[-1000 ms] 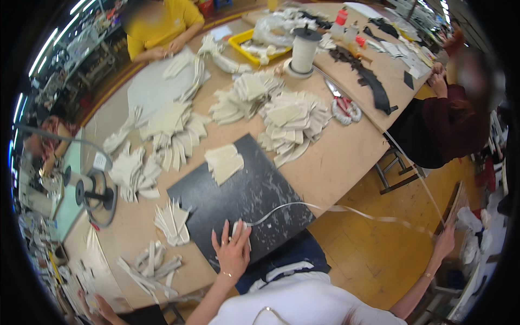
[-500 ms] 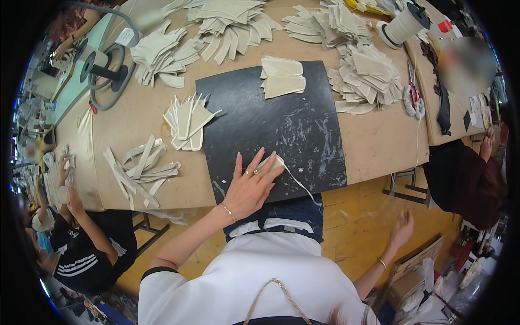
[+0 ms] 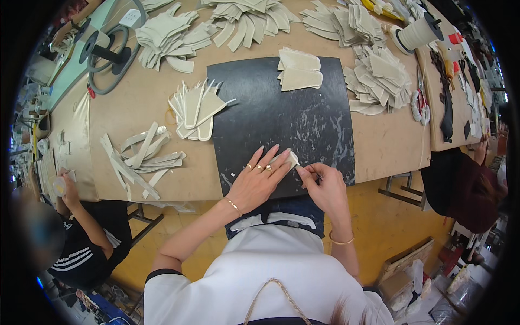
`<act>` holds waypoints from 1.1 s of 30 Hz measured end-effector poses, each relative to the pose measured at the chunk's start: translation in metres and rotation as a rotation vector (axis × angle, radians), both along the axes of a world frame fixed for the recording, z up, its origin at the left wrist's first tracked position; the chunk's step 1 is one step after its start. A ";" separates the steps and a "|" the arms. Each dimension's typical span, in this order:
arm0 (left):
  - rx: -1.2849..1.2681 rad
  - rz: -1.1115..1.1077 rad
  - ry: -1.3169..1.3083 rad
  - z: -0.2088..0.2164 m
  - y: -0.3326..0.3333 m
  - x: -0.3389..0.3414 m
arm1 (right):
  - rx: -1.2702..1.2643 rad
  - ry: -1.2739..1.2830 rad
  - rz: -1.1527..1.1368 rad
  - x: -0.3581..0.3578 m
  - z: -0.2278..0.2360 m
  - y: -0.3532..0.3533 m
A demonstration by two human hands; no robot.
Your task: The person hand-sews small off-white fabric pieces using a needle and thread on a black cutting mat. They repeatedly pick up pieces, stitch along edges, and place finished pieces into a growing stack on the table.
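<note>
A small cream fabric piece lies near the front of the black mat, mostly covered by my left hand. That hand is stretched out flat, pressing the piece down with its fingers apart. At the piece's right edge, my right hand is closed in a pinch. It appears to hold the thin white cord that runs along this edge; the fingers hide most of the cord. Farther back on the mat rest two neat stacks of cream pieces. White-edged pieces overlap the mat's left side.
Loose pale strips lie at left. Fanned piles of cream pieces ring the mat's far side. Scissors and a white spool are at right; a black reel with grey hose stands at left. Co-workers sit on both sides.
My right hand has come up from beside my body to the piece's edge and closed there. The loose cord tail, seen hanging over the mat's edge before, is now hidden. The view has shifted slightly.
</note>
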State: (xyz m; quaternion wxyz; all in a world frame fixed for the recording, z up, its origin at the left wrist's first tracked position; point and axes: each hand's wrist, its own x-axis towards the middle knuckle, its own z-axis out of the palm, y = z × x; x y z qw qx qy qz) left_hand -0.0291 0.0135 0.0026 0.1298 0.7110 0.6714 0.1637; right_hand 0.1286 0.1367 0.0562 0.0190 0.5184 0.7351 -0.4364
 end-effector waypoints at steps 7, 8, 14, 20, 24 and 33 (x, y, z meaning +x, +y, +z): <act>0.013 0.019 0.039 0.004 -0.001 0.002 | 0.060 -0.041 0.022 -0.004 -0.009 0.005; 0.015 0.014 0.050 0.004 -0.001 0.001 | 0.064 -0.062 0.034 -0.005 -0.009 0.006; 0.062 -0.013 0.116 0.002 -0.002 0.000 | 0.054 -0.019 0.062 -0.009 -0.007 0.009; 0.034 -0.006 0.114 0.005 -0.003 0.007 | -0.023 0.213 -0.013 -0.022 -0.004 0.019; 0.043 0.014 0.147 0.006 -0.002 0.009 | -0.066 0.113 -0.003 -0.014 -0.005 0.016; 0.035 0.012 0.236 0.007 -0.002 0.012 | 0.013 -0.029 -0.010 -0.002 -0.011 0.003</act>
